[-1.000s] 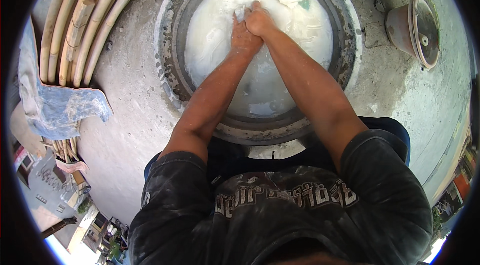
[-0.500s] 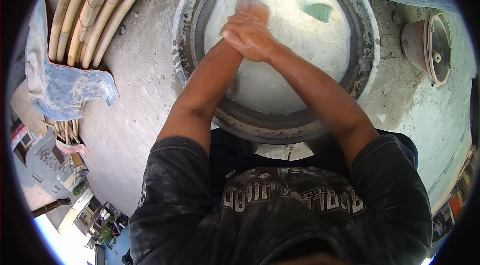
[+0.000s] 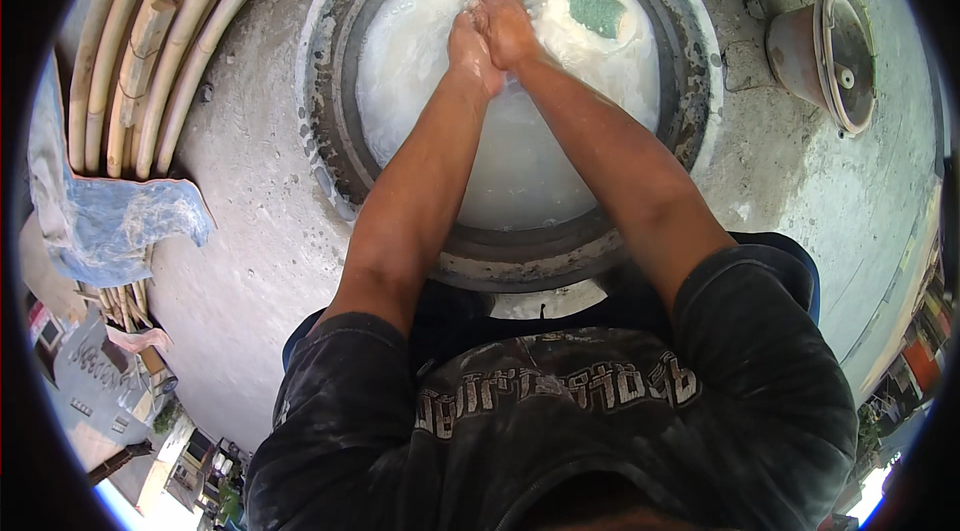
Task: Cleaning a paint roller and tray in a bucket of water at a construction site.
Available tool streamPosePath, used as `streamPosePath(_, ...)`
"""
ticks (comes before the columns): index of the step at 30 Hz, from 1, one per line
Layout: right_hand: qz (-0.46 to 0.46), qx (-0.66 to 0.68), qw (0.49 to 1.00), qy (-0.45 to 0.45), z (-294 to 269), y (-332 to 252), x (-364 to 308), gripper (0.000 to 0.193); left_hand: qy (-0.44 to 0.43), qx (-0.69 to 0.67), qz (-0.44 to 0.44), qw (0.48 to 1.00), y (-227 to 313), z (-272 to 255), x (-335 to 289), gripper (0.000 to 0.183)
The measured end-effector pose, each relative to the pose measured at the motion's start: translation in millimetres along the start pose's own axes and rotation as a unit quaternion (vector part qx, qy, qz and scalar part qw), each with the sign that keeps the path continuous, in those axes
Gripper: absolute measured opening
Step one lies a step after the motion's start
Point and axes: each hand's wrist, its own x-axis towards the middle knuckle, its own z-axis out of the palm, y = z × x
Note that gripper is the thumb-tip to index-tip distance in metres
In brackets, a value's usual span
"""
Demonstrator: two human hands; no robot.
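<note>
A round basin [image 3: 330, 121] with a thick grey concrete rim holds milky white water [image 3: 520, 161]. My left hand [image 3: 468, 53] and my right hand [image 3: 508, 26] are pressed side by side at the far part of the water. Their fingertips dip into frothy splashes, and I see nothing held between them. A green sponge [image 3: 598, 13] floats just to the right of my right hand, apart from it. Both my bare forearms stretch out over the basin from my dark printed shirt.
Several pale bamboo poles [image 3: 150, 41] lie along the left, with a crumpled blue sheet [image 3: 110, 221] over their near ends. A brownish pot-like vessel [image 3: 825, 56] lies on its side on the rough concrete ground [image 3: 240, 261] at the upper right.
My joined hands have moved from above the middle of the water to its far side and down into it, raising froth. The sponge now lies close to my right hand.
</note>
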Motion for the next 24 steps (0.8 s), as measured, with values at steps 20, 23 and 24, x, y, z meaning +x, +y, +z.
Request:
streamPosePath(20,0.128,-0.186,0.970,-0.088,-10.1,29.6,-0.9,0.023,-0.299,0.727,0.221,0.578,-41.1,89.0,-76.5,0.040)
streamPosePath(23,0.123,-0.161,0.978,-0.057,-1.8,35.1,-8.2,0.023,-0.312,0.758,0.171,0.547,-29.8,56.5,-37.1,0.040)
streamPosePath(24,0.106,-0.147,0.983,-0.030,-6.1,50.6,-25.4,0.023,-0.319,0.741,0.190,0.560,-61.3,72.9,-62.8,0.041)
